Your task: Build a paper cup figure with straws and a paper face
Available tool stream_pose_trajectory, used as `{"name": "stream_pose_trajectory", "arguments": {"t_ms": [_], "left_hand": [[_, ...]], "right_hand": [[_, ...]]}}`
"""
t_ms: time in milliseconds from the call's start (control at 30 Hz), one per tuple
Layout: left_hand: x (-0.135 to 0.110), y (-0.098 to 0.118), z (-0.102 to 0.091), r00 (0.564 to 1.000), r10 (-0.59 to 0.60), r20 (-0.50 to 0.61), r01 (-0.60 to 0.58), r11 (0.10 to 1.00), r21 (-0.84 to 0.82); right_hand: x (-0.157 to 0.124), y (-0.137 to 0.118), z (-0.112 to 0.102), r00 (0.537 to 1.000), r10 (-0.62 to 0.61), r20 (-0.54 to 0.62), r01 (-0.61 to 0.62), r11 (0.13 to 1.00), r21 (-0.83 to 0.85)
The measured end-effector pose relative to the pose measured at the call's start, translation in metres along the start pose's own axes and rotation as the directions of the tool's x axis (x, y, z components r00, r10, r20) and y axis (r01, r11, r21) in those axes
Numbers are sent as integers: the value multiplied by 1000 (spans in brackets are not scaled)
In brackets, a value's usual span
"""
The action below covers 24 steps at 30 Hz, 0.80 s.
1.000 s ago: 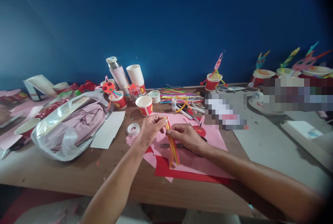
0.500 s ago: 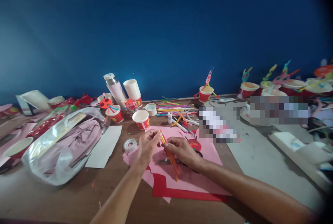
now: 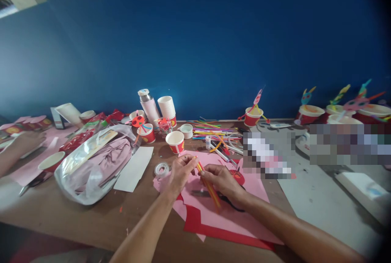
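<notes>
Over the pink paper [image 3: 244, 214] I hold a small bundle of orange, red and yellow pipe cleaners [image 3: 211, 189]. My left hand [image 3: 183, 171] pinches its upper end between thumb and fingertips. Just below that, my right hand [image 3: 221, 179] grips the same bundle, whose lower part hangs down, slightly blurred. Under my right hand are scissors with dark handles [image 3: 233, 204], partly hidden by it. A red paper face [image 3: 237, 176] lies behind the right hand. Red paper [image 3: 226, 232] sticks out along the front of the pink sheet. Beside my left hand is a tape roll [image 3: 161, 169].
Behind my hands stand a paper cup [image 3: 175, 142] and loose coloured pipe cleaners [image 3: 210, 130]. Leftward lie a white card [image 3: 134, 169] and a plastic bag [image 3: 94, 165]. Another person's hand [image 3: 26, 143] is at the far left. Decorated cups [image 3: 310, 115] line the back right.
The view has turned left and tilted, bringing another person's arm into sight. Both hands keep their hold on the pipe cleaners, whose lower end has swung a little to the right.
</notes>
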State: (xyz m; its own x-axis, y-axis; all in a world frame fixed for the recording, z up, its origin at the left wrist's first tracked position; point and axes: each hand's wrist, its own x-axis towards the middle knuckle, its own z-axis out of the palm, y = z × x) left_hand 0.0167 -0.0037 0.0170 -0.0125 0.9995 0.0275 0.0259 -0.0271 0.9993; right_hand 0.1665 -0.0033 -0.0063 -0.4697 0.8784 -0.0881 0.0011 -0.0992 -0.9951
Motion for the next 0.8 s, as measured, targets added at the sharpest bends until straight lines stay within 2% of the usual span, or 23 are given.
{"name": "stream_pose_trajectory", "arguments": {"t_ms": [133, 333, 433, 533, 600, 667, 733, 800], "left_hand": [[2, -6, 1, 1000, -6, -27, 6, 1000, -20], [2, -16, 0, 996, 53, -73, -49, 997, 63], [1, -10, -2, 1000, 21, -18, -20, 998, 60], [-1, 5, -8, 998, 8, 58, -8, 1000, -2], [-2, 16, -19, 1000, 9, 21, -8, 999, -43], [-4, 24, -39, 997, 29, -75, -30, 1000, 0], [-6, 26, -64, 977, 92, -193, -74, 992, 99], [-10, 20, -90, 943, 134, -304, -51, 962, 267]], "right_hand": [[2, 5, 0, 1000, -15, 15, 15, 1000, 15], [4, 7, 0, 1000, 19, 1, -19, 1000, -11], [3, 2, -1, 1000, 15, -13, -15, 999, -37], [2, -3, -4, 999, 7, -37, -9, 998, -54], [1, -5, -5, 998, 13, -54, -15, 999, -49], [1, -7, -7, 998, 12, -65, -14, 1000, -25], [0, -9, -9, 997, -21, -69, 21, 1000, -3], [-1, -12, -10, 995, -67, -72, 69, 998, 15]]}}
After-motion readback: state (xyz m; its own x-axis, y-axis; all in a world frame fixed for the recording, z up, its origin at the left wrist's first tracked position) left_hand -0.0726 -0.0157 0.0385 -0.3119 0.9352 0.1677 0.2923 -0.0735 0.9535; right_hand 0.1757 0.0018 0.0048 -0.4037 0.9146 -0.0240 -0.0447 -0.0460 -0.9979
